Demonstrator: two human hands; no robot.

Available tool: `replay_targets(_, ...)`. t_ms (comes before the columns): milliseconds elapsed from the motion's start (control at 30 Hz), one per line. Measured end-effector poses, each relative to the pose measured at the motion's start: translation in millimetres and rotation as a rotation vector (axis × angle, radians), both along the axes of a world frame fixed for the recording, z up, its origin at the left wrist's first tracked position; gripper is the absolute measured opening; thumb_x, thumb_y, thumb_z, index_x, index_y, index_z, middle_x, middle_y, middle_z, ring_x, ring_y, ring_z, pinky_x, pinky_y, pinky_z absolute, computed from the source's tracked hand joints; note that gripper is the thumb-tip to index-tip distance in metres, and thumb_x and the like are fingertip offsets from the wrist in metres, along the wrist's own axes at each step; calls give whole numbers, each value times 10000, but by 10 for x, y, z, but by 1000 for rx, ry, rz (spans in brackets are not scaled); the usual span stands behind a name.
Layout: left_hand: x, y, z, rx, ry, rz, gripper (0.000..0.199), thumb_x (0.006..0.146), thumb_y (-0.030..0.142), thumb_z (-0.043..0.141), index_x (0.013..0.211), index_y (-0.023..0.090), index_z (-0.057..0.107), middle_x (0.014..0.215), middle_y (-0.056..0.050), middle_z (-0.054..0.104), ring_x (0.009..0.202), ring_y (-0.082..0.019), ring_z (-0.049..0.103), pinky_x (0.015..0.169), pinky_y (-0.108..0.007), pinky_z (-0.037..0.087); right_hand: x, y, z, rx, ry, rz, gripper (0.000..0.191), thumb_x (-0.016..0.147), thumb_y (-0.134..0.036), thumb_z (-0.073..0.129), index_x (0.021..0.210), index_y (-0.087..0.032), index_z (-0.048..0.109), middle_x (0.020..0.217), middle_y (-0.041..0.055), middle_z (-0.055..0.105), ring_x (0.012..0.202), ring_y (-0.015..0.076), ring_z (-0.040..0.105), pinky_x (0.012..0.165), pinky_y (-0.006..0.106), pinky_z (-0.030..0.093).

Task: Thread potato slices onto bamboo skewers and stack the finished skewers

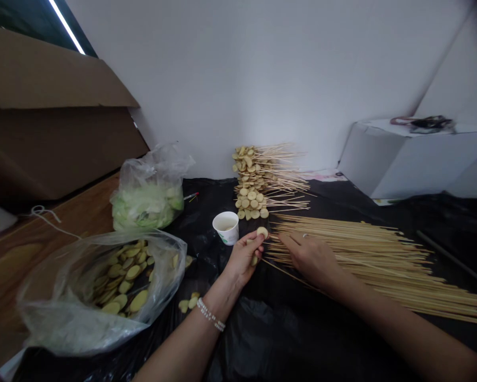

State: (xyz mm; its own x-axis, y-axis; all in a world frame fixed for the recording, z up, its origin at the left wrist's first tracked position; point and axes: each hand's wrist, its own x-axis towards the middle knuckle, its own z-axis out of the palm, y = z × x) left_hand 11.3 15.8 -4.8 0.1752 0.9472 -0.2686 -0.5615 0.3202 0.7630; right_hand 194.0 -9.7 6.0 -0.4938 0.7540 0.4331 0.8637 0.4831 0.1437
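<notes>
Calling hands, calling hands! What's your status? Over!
Left hand pinching a pale slice. Right hand at bare skewers. Loaded skewers piled farther back. White cup close beyond left hand.

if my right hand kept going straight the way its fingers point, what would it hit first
Likely the pale round slice held by the left hand, though depth is unclear and the right hand might pass beside it.

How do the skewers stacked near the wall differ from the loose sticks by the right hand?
The skewers carry round yellowish slices at their left ends; the loose sticks look bare. The skewers are heaped in a narrow pile, while the loose sticks fan out in a wide, flatter spread. Both have thin, pale sticks lying roughly left to right over the black sheet.
</notes>
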Motion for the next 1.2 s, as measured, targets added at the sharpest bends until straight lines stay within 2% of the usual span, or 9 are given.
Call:
replay_targets(333,34,-26,0,40,115,21,323,548,238,842,808,110,700,795,-48,687,473,14,459,393,-76,332,-71,-52,-5,-47,4,-20,325,842,-89,426,1102,-170,604,964,81,667,702,163,574,559,286,281)
replay_targets(567,65,-61,37,88,155,-4,306,591,293,817,780,111,660,831,-71,707,467,5,451,401,-104,310,-63,-27,19,-45,48,-6,282,865,-120,426,1065,-187,613,891,52,658,682,169,568,563,293,281)
replay_targets(733,87,-74,82,129,151,-31,330,652,391,762,758,122,603,681,-33,656,448,-19,435,377,-126,251,-36,5,14,-55,79,20,276,882,-137,418,1090,-184,592,923,63,647,721,166,553,581,280,290)
replay_targets(867,69,-54,83,154,179,17,362,649,424,755,754,115,599,655,-18,628,448,-18,422,386,-134,248,-28,11,16,-65,93,17,239,902,-156,406,1046,-178,596,904,63,644,730,168,548,587,279,288)
replay_targets(967,49,-37,71,169,196,32,374,650,441,749,756,111,607,643,-17,618,454,-24,427,395,-141,255,-26,-1,22,-52,85,10,223,871,-121,421,975,-188,606,855,42,639,688,163,546,565,287,266)
replay_targets(1200,32,-54,79,162,222,-1,349,653,406,757,754,96,633,627,-25,612,474,-24,438,422,-141,270,-52,-32,-8,-78,94,4,266,803,-56,421,953,-176,605,832,47,638,640,142,519,553,287,238)
